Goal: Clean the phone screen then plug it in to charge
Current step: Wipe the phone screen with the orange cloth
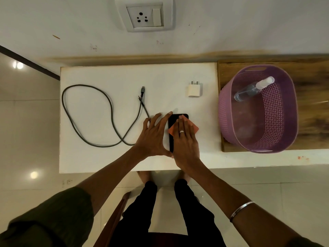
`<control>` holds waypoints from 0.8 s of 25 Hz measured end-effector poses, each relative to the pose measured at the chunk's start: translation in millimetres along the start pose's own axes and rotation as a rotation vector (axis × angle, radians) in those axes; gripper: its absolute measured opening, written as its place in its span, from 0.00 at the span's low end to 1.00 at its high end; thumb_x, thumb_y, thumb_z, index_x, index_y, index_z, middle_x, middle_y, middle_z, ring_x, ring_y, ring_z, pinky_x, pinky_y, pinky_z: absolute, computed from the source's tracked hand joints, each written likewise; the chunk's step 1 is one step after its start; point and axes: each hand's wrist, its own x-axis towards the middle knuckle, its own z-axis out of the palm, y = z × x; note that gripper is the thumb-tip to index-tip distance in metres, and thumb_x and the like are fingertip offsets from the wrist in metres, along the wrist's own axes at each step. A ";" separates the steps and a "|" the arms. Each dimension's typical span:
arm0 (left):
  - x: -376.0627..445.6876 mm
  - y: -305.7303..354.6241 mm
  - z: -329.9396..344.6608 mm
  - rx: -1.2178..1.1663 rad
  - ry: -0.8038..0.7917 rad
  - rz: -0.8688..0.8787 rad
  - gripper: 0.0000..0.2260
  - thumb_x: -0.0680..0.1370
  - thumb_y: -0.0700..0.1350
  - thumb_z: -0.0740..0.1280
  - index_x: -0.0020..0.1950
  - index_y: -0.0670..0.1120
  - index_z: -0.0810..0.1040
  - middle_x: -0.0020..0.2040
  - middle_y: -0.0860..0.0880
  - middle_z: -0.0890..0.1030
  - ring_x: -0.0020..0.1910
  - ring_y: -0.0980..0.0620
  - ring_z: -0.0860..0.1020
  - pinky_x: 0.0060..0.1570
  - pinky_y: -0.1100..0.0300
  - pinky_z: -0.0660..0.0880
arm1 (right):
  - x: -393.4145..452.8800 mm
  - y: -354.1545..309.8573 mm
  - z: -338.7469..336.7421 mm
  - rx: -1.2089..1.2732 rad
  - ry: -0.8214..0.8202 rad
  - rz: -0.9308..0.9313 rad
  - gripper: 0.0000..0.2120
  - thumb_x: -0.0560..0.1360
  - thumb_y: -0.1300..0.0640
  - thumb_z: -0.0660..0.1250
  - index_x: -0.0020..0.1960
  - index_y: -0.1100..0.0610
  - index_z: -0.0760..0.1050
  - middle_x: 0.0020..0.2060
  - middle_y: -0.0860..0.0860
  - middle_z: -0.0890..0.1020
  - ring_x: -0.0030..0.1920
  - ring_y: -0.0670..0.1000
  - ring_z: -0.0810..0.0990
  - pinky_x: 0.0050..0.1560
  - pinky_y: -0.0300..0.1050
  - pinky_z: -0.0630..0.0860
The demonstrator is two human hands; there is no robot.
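the cleaning step is in hand: the right hand (185, 138) presses an orange cloth (193, 128) with flat fingers onto the phone (171, 122), which lies on the tabletop (106, 157). the left hand (153, 138), fingers spread, steadies its edge. next, i judge, comes joining the charging cable (85, 114), left of the fingers, to the charger adapter (195, 90) beyond them.

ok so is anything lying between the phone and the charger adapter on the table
Nothing visible. The phone lies under the orange cloth and the right hand, and the white adapter lies beyond it with only bare table between. The cable lies off to the left.
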 end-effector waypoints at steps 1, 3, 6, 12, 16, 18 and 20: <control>-0.3 -0.1 -0.5 0.006 0.001 0.005 0.62 0.58 0.78 0.71 0.81 0.44 0.57 0.82 0.46 0.58 0.80 0.41 0.56 0.78 0.41 0.52 | -1.8 -4.6 1.3 0.005 -0.024 -0.026 0.42 0.69 0.44 0.75 0.73 0.66 0.64 0.71 0.64 0.67 0.72 0.63 0.65 0.72 0.57 0.63; -1.0 0.3 -0.3 0.030 0.022 0.019 0.60 0.58 0.78 0.70 0.80 0.43 0.60 0.82 0.46 0.58 0.80 0.41 0.57 0.76 0.41 0.55 | -6.4 -9.8 6.8 0.079 -0.048 -0.084 0.39 0.74 0.49 0.72 0.75 0.65 0.58 0.74 0.63 0.61 0.75 0.63 0.60 0.73 0.58 0.63; -1.3 1.8 -0.5 0.038 0.039 0.027 0.62 0.57 0.77 0.71 0.80 0.43 0.60 0.82 0.46 0.59 0.79 0.40 0.59 0.75 0.40 0.57 | -12.7 -1.7 7.2 0.180 0.018 -0.120 0.40 0.69 0.52 0.77 0.73 0.66 0.64 0.72 0.63 0.67 0.72 0.62 0.66 0.67 0.58 0.71; -0.4 1.3 1.1 -0.036 0.026 0.006 0.66 0.54 0.76 0.75 0.81 0.43 0.55 0.82 0.46 0.57 0.80 0.40 0.56 0.77 0.40 0.52 | -16.1 17.7 4.0 0.197 0.108 -0.125 0.40 0.65 0.53 0.79 0.71 0.66 0.67 0.69 0.61 0.71 0.69 0.63 0.70 0.64 0.56 0.73; 0.3 0.9 1.9 -0.026 0.022 -0.001 0.66 0.54 0.77 0.73 0.81 0.44 0.55 0.82 0.46 0.57 0.80 0.40 0.56 0.77 0.41 0.51 | -17.6 13.9 5.8 0.226 -0.017 -0.006 0.42 0.73 0.51 0.72 0.78 0.58 0.52 0.78 0.54 0.55 0.77 0.59 0.53 0.71 0.55 0.67; 1.1 0.7 2.8 -0.017 0.021 0.000 0.66 0.54 0.77 0.73 0.81 0.44 0.55 0.82 0.46 0.58 0.80 0.40 0.57 0.76 0.41 0.52 | -18.5 11.2 6.1 0.232 -0.041 0.070 0.43 0.74 0.49 0.70 0.79 0.56 0.48 0.78 0.53 0.52 0.78 0.59 0.50 0.71 0.54 0.66; 0.8 0.7 3.6 -0.014 0.030 0.002 0.65 0.54 0.77 0.73 0.81 0.44 0.54 0.81 0.45 0.59 0.79 0.40 0.57 0.76 0.40 0.53 | -18.8 8.4 4.3 0.221 -0.034 0.141 0.43 0.75 0.48 0.68 0.79 0.56 0.46 0.78 0.53 0.53 0.78 0.59 0.51 0.70 0.53 0.67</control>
